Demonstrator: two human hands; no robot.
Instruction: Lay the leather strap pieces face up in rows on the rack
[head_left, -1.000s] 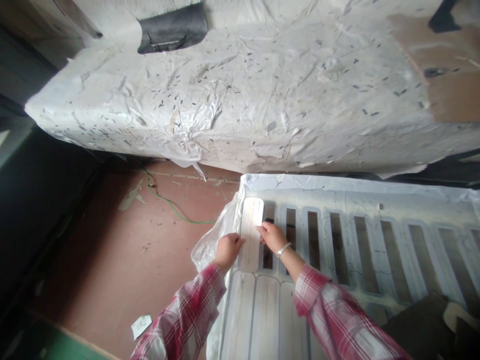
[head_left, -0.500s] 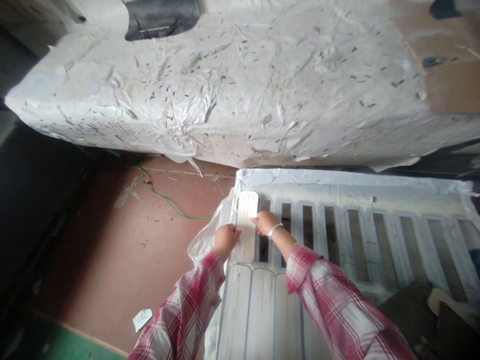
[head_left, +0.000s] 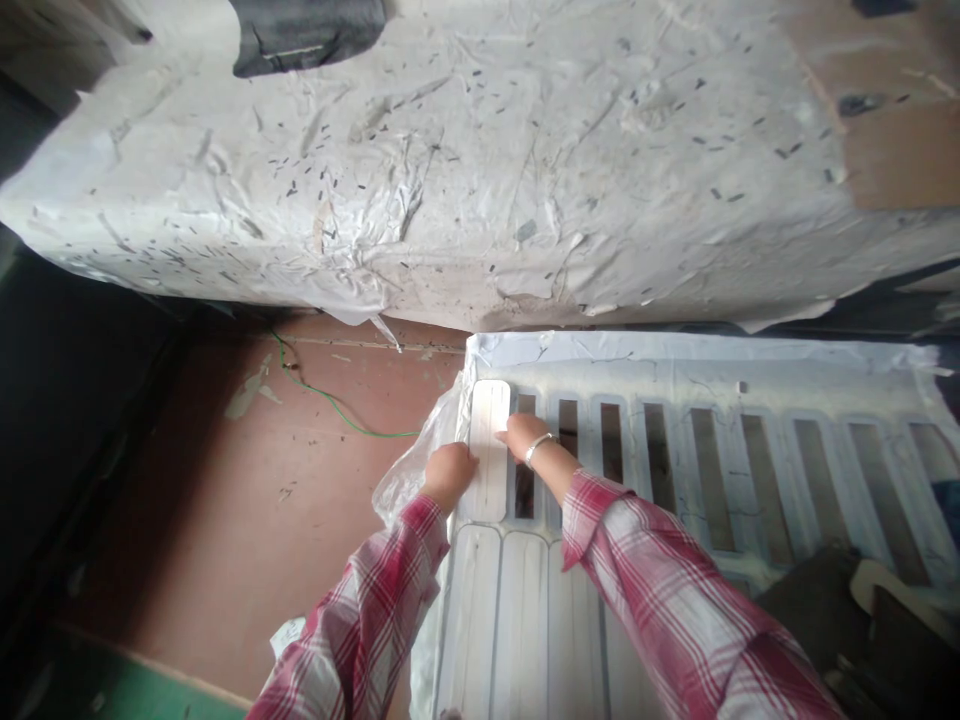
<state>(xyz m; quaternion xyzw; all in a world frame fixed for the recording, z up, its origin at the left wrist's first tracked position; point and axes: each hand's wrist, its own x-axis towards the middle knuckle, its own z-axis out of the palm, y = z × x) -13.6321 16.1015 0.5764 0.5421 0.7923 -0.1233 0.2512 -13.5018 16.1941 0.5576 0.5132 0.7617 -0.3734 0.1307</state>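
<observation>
Both long sides of a pale panel (head_left: 489, 490) are held: the left hand (head_left: 451, 470) has curled fingers closed at the left edge, and the right hand (head_left: 523, 436), a bracelet (head_left: 533, 451) at its wrist, pinches the right edge a little higher up. The panel lies over the end of a white frame (head_left: 600, 350), beside a row of open slots (head_left: 611, 445). It looks thin, light and fairly stiff, probably smooth enough to slip; the long edges near the middle seem the best hold, since a grip at one end could let it tip. Nearer the body, lower panels (head_left: 523, 620) lie side by side. Left of the frame hangs clear plastic (head_left: 401, 475), with a green cord (head_left: 330, 400) on the reddish floor (head_left: 300, 540). Beyond lies wrinkled white sheeting (head_left: 465, 190), a dark piece (head_left: 307, 35) on it.
</observation>
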